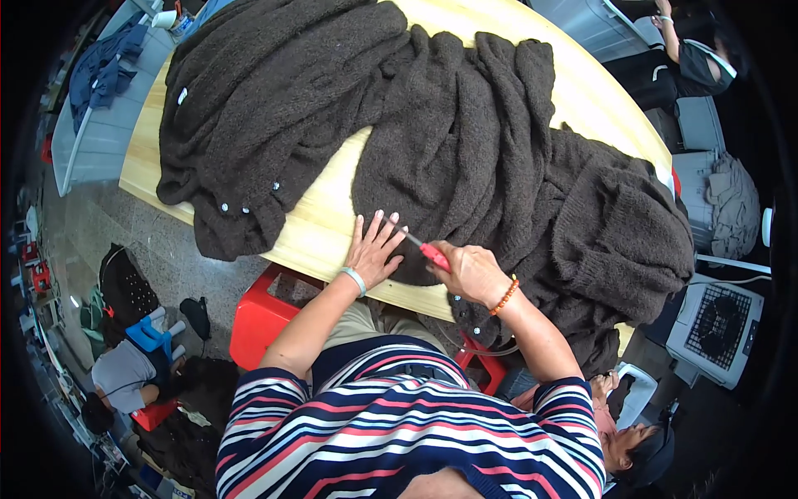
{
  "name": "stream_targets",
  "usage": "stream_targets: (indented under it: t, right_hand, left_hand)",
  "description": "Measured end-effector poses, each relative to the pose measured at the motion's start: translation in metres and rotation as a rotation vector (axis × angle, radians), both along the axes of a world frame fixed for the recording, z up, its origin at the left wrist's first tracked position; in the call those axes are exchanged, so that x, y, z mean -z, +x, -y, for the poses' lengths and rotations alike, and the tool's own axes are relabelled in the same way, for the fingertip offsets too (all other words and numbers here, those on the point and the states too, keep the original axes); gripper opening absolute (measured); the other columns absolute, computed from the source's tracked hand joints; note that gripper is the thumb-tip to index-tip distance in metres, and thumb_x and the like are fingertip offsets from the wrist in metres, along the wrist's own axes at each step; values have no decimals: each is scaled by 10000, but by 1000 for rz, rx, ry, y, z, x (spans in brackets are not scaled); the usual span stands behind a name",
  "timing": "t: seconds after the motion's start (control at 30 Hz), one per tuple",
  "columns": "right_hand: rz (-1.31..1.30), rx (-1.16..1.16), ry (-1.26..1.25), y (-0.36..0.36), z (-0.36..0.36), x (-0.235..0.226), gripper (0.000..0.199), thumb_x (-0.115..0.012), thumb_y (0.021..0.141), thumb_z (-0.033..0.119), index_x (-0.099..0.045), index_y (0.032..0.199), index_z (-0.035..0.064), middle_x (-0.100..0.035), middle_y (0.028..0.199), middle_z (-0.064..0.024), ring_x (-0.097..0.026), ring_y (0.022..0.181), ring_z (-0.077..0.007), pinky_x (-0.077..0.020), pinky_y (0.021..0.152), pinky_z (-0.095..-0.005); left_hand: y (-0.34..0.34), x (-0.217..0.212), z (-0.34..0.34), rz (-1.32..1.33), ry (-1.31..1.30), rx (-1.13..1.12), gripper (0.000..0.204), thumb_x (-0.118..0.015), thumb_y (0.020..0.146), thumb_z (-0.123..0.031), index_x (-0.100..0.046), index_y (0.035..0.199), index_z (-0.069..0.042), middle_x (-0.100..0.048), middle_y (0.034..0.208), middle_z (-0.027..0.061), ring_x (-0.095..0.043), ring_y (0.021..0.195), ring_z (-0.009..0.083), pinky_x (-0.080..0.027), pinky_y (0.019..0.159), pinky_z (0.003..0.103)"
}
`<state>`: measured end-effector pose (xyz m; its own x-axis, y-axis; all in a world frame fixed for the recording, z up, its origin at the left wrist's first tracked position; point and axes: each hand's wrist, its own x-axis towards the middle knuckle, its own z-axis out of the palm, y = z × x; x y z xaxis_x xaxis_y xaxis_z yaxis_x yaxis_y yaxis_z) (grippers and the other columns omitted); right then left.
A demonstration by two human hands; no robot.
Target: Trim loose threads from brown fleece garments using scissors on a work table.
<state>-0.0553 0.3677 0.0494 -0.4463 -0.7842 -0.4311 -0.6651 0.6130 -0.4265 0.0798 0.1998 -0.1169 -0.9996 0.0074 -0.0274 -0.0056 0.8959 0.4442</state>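
A dark brown knitted garment (453,137) lies in folds across the middle of the pale wooden table (320,224). My left hand (374,254) rests flat at its near-left edge, fingers spread, with the fingertips on the knit. In my right hand (474,273) is a red-handled tool (435,257) with a thin metal shaft; its exact kind I cannot make out. The shaft points left, its end close to my left fingertips. Small shiny buttons show on the brown knit below my right wrist.
Another brown knitted pile (274,100) with shiny buttons covers the table's left, and a bunched one (623,233) its right. A red stool (258,320) stands at the near edge. A grey-white fan unit (713,328) is at right. Other people sit at lower left and lower right.
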Motion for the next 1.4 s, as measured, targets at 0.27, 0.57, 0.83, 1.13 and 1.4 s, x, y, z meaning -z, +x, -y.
stream_targets:
  t: [0.27,0.57,0.83,1.13,1.4]
  right_hand:
    - [-64,-7,31,0,17,14,291,-575,889,298,-614,1036,50,-674,746,-198,-685,734,-351,-545,678,-460]
    - [18,72,-63,-4,-4,1,389,-614,879,307,-570,1181,66,-647,734,-228,-656,732,-393,-522,690,-474]
    - [-9,101,-24,-1,-30,1,376,-621,877,310,-574,1181,94,-654,723,-224,-663,720,-393,-531,677,-480]
    - [25,-90,0,19,-19,3,341,-593,880,276,-575,1161,83,-652,708,-214,-665,691,-380,-537,641,-474]
    - [-118,-122,-82,12,22,29,292,-586,883,262,-591,1074,41,-644,671,-199,-667,661,-358,-532,599,-458]
  left_hand:
    - [-2,8,8,-17,-35,21,631,-658,825,-417,-438,1403,-297,-217,1571,23,-87,1453,388,-119,1018,781]
    - [-16,-9,23,-84,-122,-45,559,-647,836,-232,-481,1364,-156,-270,1537,126,-189,1429,386,-172,1088,670]
    - [55,-17,-53,-88,113,-182,553,-589,879,-198,-434,1366,14,-353,1468,234,-311,1377,400,-226,1144,503]
    - [45,-11,-31,-59,41,-240,652,-665,830,-247,-422,1395,-32,-355,1489,164,-268,1398,403,-198,1144,536]
    - [42,-6,-30,-87,33,-207,603,-677,814,-255,-475,1349,-66,-370,1481,128,-278,1385,402,-223,1134,543]
